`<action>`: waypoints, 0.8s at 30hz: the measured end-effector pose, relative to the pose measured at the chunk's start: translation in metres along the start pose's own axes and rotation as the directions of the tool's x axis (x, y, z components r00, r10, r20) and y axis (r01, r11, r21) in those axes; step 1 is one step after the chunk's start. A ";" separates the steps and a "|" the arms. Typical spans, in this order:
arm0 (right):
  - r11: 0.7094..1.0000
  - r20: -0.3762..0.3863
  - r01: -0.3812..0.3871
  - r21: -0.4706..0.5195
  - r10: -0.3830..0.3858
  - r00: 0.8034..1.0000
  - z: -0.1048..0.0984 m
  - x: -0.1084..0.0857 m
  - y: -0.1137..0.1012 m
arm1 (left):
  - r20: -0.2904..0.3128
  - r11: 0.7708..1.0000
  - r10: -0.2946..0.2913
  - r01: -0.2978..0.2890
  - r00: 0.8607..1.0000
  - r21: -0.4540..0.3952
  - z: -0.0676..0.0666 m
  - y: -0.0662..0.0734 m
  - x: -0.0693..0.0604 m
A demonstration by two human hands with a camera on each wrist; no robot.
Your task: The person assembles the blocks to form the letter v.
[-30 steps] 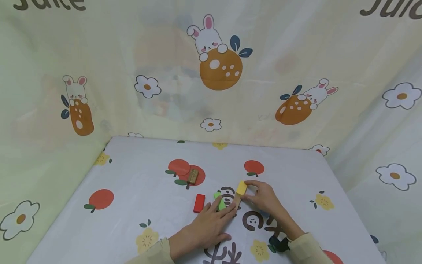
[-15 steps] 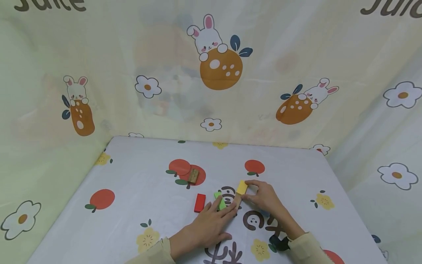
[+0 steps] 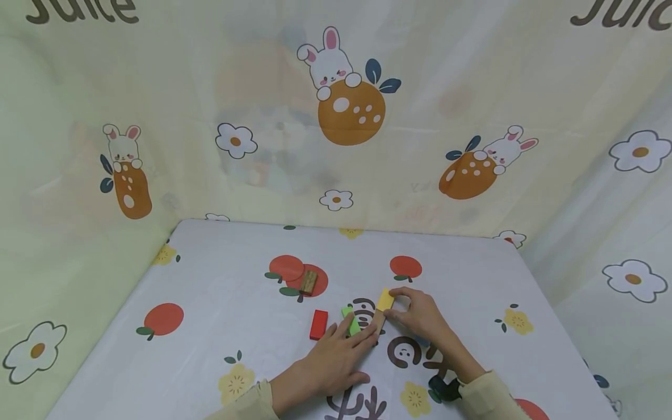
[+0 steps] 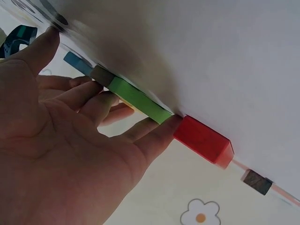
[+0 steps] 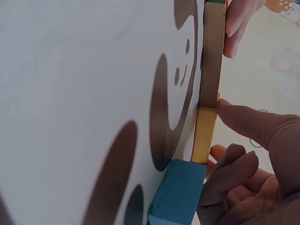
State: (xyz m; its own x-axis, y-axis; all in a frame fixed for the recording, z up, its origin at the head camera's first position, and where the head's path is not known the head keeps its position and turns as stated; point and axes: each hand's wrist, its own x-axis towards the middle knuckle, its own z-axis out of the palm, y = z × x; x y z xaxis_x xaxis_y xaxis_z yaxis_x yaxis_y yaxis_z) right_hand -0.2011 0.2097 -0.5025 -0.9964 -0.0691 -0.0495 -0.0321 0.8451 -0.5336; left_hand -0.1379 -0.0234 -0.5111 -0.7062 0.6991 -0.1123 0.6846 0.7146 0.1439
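Observation:
My right hand (image 3: pixel 424 315) pinches a yellow block (image 3: pixel 385 300) on the table between thumb and index finger. A plain wooden block (image 3: pixel 378 320) lies end to end with the yellow one, and the right wrist view shows them touching. My left hand (image 3: pixel 336 360) lies low with spread, fairly straight fingers. Its fingertips rest on or against the wooden block and a green block (image 3: pixel 347 315), partly covering both. Left of these fingers is a red block (image 4: pixel 204 140). A blue block (image 5: pixel 178 192) sits near the yellow one, mostly hidden by the right hand in the head view.
A dark brown, bark-textured block (image 3: pixel 308 282) lies farther back on the printed tablecloth (image 3: pixel 220 280). Beside the right sleeve is a dark object (image 3: pixel 445 388), perhaps part of the wrist gear. Printed curtains (image 3: pixel 273 175) stand behind and at both sides.
Both hands and the blocks keep the same places. The head view has shifted very slightly.

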 end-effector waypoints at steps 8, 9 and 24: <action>1.000 0.000 0.009 -0.005 -0.009 1.000 0.001 0.000 0.000 | -0.004 1.000 -0.007 0.007 1.000 0.007 0.002 0.000 0.000; 1.000 0.000 0.011 -0.007 -0.011 1.000 0.001 0.000 0.000 | -0.004 1.000 -0.006 0.006 1.000 0.006 0.002 0.000 0.000; 1.000 0.021 0.015 -0.019 -0.015 1.000 -0.002 -0.002 -0.002 | 0.002 1.000 -0.004 0.004 1.000 -0.003 0.000 0.000 -0.001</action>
State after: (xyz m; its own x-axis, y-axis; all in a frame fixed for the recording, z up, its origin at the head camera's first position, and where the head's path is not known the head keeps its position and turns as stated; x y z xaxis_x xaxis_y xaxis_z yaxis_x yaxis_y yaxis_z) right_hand -0.1996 0.2093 -0.4998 -0.9940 -0.0923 -0.0591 -0.0485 0.8541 -0.5179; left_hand -0.1373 -0.0235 -0.5107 -0.7085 0.6963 -0.1153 0.6812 0.7173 0.1464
